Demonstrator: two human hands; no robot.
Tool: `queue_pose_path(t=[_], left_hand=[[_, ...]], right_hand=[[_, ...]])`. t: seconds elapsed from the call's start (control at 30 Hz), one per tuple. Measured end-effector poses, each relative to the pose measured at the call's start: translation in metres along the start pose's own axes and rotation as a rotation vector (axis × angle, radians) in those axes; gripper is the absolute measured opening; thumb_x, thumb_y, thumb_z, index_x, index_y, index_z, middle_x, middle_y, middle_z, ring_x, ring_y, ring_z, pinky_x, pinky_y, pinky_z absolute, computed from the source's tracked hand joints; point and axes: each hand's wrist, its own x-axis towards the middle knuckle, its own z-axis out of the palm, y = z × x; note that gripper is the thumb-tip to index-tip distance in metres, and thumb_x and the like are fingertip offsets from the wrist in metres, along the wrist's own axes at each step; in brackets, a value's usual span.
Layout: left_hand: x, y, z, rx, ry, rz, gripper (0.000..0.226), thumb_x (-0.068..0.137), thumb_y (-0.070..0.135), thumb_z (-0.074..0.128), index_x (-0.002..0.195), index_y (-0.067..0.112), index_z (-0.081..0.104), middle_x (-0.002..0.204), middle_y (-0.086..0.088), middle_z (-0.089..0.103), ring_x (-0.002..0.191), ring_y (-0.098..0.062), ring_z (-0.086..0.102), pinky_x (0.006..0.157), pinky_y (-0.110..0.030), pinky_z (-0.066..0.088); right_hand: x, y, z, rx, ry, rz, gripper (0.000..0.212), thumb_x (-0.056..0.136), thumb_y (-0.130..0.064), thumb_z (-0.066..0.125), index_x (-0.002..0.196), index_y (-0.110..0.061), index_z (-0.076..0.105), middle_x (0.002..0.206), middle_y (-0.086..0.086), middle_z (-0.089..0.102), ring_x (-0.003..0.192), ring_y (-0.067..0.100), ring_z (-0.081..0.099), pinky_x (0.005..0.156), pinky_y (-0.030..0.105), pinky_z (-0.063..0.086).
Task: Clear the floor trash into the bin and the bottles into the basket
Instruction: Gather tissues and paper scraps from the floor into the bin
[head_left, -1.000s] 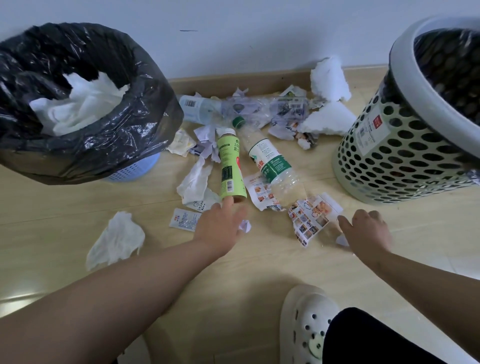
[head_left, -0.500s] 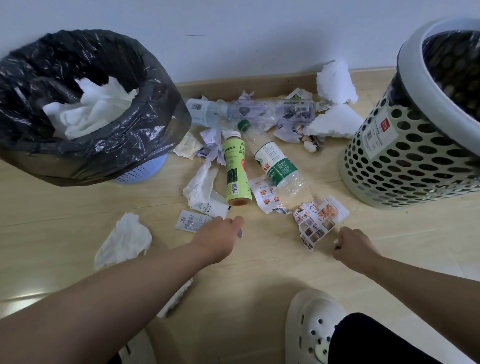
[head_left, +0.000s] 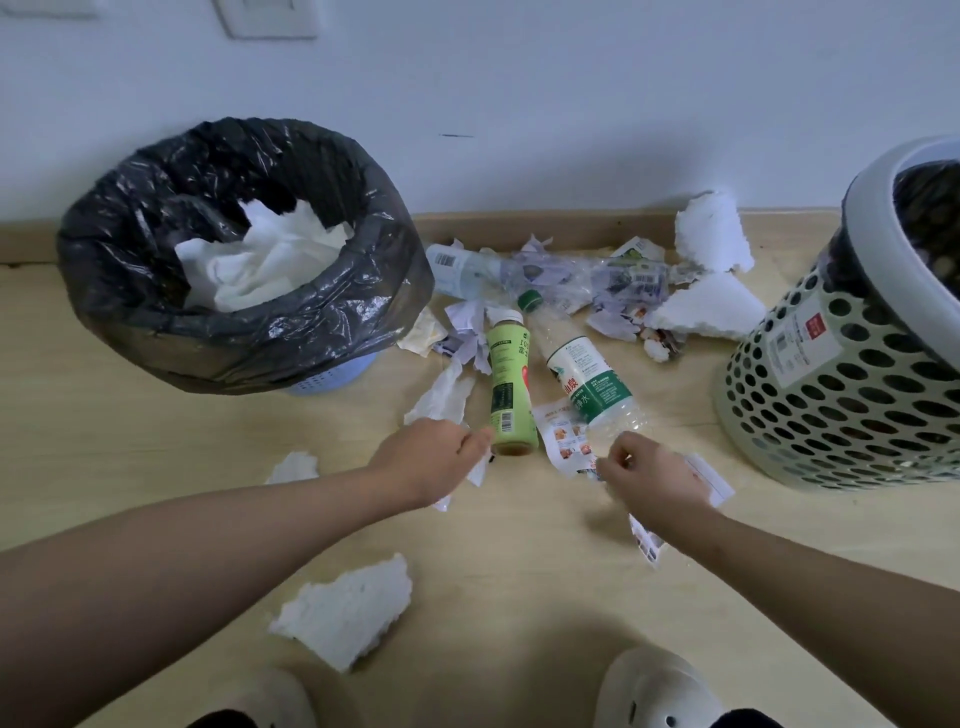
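Head view, left grip (head_left: 431, 460) pinching paper scrap (head_left: 479, 470), right grip (head_left: 652, 480) pinching printed leaflet (head_left: 712, 480), barcoded green bottle (head_left: 509, 384) between.

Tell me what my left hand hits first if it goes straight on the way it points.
Probably the green bottle: your left hand points at its bottom end, lying just ahead; depth is uncertain.
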Motion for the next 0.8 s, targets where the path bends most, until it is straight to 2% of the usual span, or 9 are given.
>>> queue_pose_path(t=[0.13, 0.33, 0.43, 0.53, 0.6, 0.63, 0.7, 0.77, 0.8], left_hand=[[-0.01, -0.002, -0.044, -0.221, 0.214, -0.011, 0.046, 0.095, 0.02, 0.041, 0.053, 0.014, 0.023, 0.052, -0.002, 0.025, 0.052, -0.018, 0.025, 0.053, -0.031, 0.019], [-0.024, -0.022, -0.128, -0.881, 0.512, -0.191, 0.031, 0.088, 0.007, 0.039, 0.06, 0.016, 0.031, 0.048, 0.002, 0.026, 0.039, -0.012, 0.023, 0.037, -0.017, 0.017], [-0.024, -0.041, -0.164, -1.215, 0.61, -0.382, 0.019, 0.089, 0.01, 0.039, 0.072, 0.018, 0.042, 0.065, 0.001, 0.032, 0.048, -0.012, 0.029, 0.036, -0.013, 0.014], [-0.024, -0.056, -0.187, -1.515, 0.66, -0.455, 0.021, 0.092, 0.013, 0.035, 0.073, 0.017, 0.039, 0.083, 0.004, 0.044, 0.05, -0.01, 0.03, 0.033, -0.011, 0.018], [-0.025, -0.062, -0.194, -1.6, 0.663, -0.439, 0.026, 0.099, 0.016, 0.036, 0.073, 0.014, 0.04, 0.115, -0.006, 0.055, 0.051, -0.007, 0.041, 0.036, -0.011, 0.032], [-0.026, -0.062, -0.197, -1.643, 0.665, -0.421, 0.023, 0.1, 0.018, 0.038, 0.079, 0.01, 0.043, 0.123, -0.015, 0.052, 0.057, -0.007, 0.049, 0.042, -0.013, 0.042], [-0.03, -0.063, -0.203, -1.797, 0.615, -0.408, 0.019, 0.099, 0.027, 0.042, 0.102, 0.009, 0.047, 0.115, -0.014, 0.051, 0.083, -0.02, 0.056, 0.063, -0.039, 0.056], [-0.034, -0.068, -0.208, -1.858, 0.579, -0.4, 0.034, 0.096, 0.037, 0.046, 0.12, 0.012, 0.043, 0.115, -0.012, 0.049, 0.108, -0.031, 0.051, 0.083, -0.061, 0.048], [-0.034, -0.071, -0.21, -1.867, 0.577, -0.403, 0.045, 0.094, 0.039, 0.049, 0.129, 0.013, 0.04, 0.124, -0.013, 0.047, 0.118, -0.036, 0.048, 0.087, -0.066, 0.044]], right_hand=[[0.007, -0.066, -0.012, 0.362, -0.011, -0.069, 0.023, 0.09, -0.024, 0.053, 0.07, -0.015, 0.047, 0.064, 0.001, 0.05, 0.049, 0.014, 0.057, 0.04, 0.019, 0.036], [0.012, -0.188, -0.028, 0.923, -0.121, 0.038, 0.022, 0.09, -0.016, 0.045, 0.069, -0.012, 0.039, 0.059, 0.002, 0.031, 0.048, 0.015, 0.029, 0.044, 0.023, 0.025], [0.008, -0.244, -0.03, 1.233, -0.349, 0.083, 0.023, 0.09, -0.023, 0.045, 0.067, -0.019, 0.04, 0.063, -0.002, 0.036, 0.049, 0.011, 0.034, 0.038, 0.015, 0.031], [0.003, -0.284, -0.033, 1.407, -0.472, 0.126, 0.026, 0.092, -0.031, 0.045, 0.071, -0.016, 0.041, 0.077, 0.002, 0.045, 0.061, 0.014, 0.042, 0.05, 0.021, 0.038], [-0.002, -0.301, -0.037, 1.523, -0.543, 0.151, 0.031, 0.093, -0.037, 0.047, 0.075, -0.013, 0.042, 0.085, 0.006, 0.051, 0.069, 0.019, 0.047, 0.061, 0.023, 0.041], [-0.005, -0.306, -0.039, 1.577, -0.59, 0.129, 0.033, 0.093, -0.04, 0.047, 0.078, -0.011, 0.044, 0.089, 0.007, 0.052, 0.075, 0.021, 0.051, 0.07, 0.026, 0.044], [-0.006, -0.31, -0.04, 1.64, -0.666, 0.061, 0.037, 0.093, -0.045, 0.047, 0.105, -0.01, 0.053, 0.113, 0.008, 0.053, 0.1, 0.026, 0.056, 0.091, 0.038, 0.043], [-0.004, -0.308, -0.041, 1.615, -0.682, 0.015, 0.061, 0.092, -0.05, 0.046, 0.143, -0.02, 0.032, 0.147, 0.007, 0.032, 0.134, 0.029, 0.038, 0.106, 0.051, 0.032], [-0.004, -0.307, -0.042, 1.58, -0.677, -0.018, 0.067, 0.093, -0.052, 0.044, 0.149, -0.023, 0.022, 0.155, 0.007, 0.02, 0.142, 0.029, 0.025, 0.109, 0.055, 0.026]])
